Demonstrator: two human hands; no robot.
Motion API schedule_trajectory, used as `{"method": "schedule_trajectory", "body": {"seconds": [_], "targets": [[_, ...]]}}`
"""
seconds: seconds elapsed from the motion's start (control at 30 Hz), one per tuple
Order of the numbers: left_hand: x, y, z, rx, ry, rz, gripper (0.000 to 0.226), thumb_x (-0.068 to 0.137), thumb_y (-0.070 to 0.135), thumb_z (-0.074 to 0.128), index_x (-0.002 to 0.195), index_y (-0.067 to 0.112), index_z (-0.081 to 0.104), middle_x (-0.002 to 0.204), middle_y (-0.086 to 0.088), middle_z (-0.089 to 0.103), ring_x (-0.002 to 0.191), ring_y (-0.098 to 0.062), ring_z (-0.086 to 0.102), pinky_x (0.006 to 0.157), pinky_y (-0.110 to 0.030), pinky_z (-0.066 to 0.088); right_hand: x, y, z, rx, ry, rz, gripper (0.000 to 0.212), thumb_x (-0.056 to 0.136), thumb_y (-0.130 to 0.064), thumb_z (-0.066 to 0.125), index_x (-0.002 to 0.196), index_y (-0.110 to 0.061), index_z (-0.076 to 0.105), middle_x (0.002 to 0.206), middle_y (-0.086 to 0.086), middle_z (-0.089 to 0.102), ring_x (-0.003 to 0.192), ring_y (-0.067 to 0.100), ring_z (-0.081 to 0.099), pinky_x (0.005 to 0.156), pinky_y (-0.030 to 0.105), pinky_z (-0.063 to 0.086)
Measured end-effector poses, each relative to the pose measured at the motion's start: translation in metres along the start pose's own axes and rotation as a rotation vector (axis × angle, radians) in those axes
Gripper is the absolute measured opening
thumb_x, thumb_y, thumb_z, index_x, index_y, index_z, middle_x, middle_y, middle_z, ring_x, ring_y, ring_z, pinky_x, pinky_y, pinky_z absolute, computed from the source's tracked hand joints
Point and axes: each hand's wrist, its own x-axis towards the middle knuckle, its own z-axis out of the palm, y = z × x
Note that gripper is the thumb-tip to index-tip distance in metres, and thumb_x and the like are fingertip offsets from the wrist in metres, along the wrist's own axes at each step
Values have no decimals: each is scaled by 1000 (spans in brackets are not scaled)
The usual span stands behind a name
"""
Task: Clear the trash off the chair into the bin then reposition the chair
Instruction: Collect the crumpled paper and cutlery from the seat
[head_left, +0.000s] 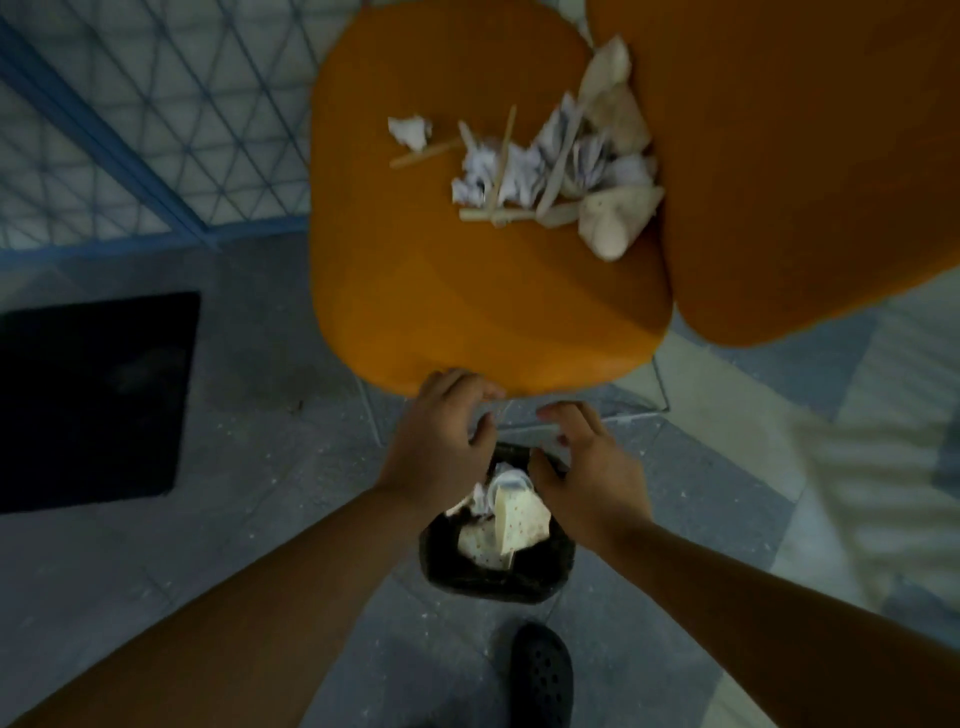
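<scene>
An orange chair (441, 291) stands ahead of me, its backrest to the right. Trash (545, 166) lies on the seat near the backrest: crumpled white paper, wooden sticks, beige wrappers. One small paper ball (410, 132) sits apart to the left. A black bin (498, 577) stands on the floor below the seat's front edge, holding paper and a cup. My left hand (441, 441) and my right hand (582, 467) hover above the bin with fingers loosely spread, holding nothing. The left fingers reach near the seat's front edge.
A blue metal grille (130, 130) fills the upper left. On the grey tiled floor at the left lies a black mat (93, 400). My black shoe (540, 675) is just behind the bin. Chair legs (660, 384) show under the seat.
</scene>
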Motion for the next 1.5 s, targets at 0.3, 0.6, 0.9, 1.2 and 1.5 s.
{"method": "schedule_trajectory", "body": {"seconds": [0.3, 0.6, 0.9, 1.2, 1.5], "targets": [[103, 40, -76, 129, 156, 54, 21, 96, 19, 57, 116, 18, 59, 122, -4, 57, 111, -25, 51, 83, -38, 48, 91, -31, -86, 1, 104, -131, 34, 90, -36, 55, 122, -36, 44, 126, -13, 48, 86, 16, 58, 48, 29, 42], [203, -21, -96, 105, 252, -26, 26, 89, 23, 64, 115, 17, 61, 120, -5, 58, 109, -25, 57, 77, -35, 50, 192, -25, -83, -16, 61, -83, 42, 93, -37, 58, 131, -34, 40, 140, -7, 40, 126, 18, 38, 92, 37, 46], [319, -54, -72, -146, -48, -402, 90, 75, 65, 67, 142, 9, 40, 142, -12, 50, 124, -31, 53, 86, -39, 47, 301, -35, -57, -17, 148, 40, 59, 78, -35, 74, 129, -18, 50, 127, 6, 53, 120, 24, 45, 98, 37, 39], [392, -40, -50, 7, -131, -335, 61, 78, 50, 72, 119, 10, 51, 122, -12, 60, 108, -32, 60, 87, -44, 52, 354, -22, -60, -67, 279, 120, 31, 89, -22, 62, 116, -9, 55, 113, 11, 56, 106, 29, 54, 83, 37, 46], [396, -42, -51, -71, -187, -132, 11, 90, 18, 63, 96, 13, 71, 94, -5, 71, 83, -21, 65, 59, -16, 38, 387, -32, -65, -716, 162, 128, 40, 96, -13, 34, 133, -10, 47, 138, 12, 50, 113, 21, 58, 84, 29, 48]]}}
